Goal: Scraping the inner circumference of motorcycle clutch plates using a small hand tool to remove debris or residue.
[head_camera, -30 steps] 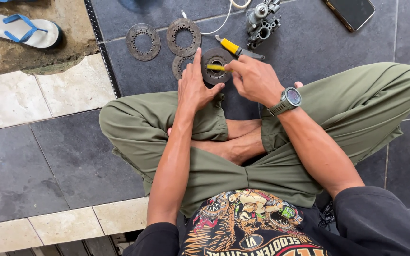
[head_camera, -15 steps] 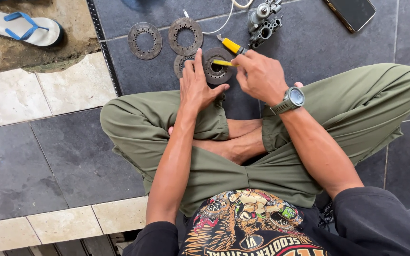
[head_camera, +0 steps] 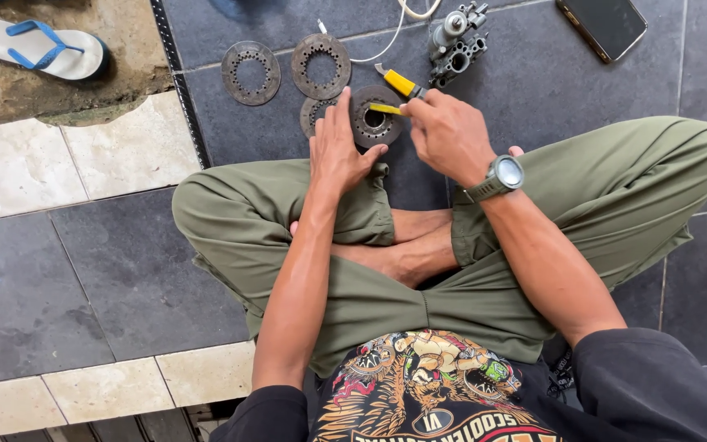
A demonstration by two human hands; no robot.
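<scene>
Hands over a round metal hub (head_camera: 372, 119) on the dark floor tile (head_camera: 533, 82), just ahead of the crossed legs. Left hand (head_camera: 339, 151) lies flat, fingers extended and close together, pressing the hub's left edge. Right hand (head_camera: 449, 135) curled around a yellow-handled tool (head_camera: 386, 108), tip over the hub centre. 3 toothed discs nearby: 1 (head_camera: 250, 72) at left, 1 (head_camera: 321, 65) beside it, 1 (head_camera: 314, 115) partly under the left fingers. Carburetor (head_camera: 456, 42) just beyond, second yellow tool (head_camera: 399, 82) between. Phone (head_camera: 601, 24) top right, sandal (head_camera: 38, 49) top left.
</scene>
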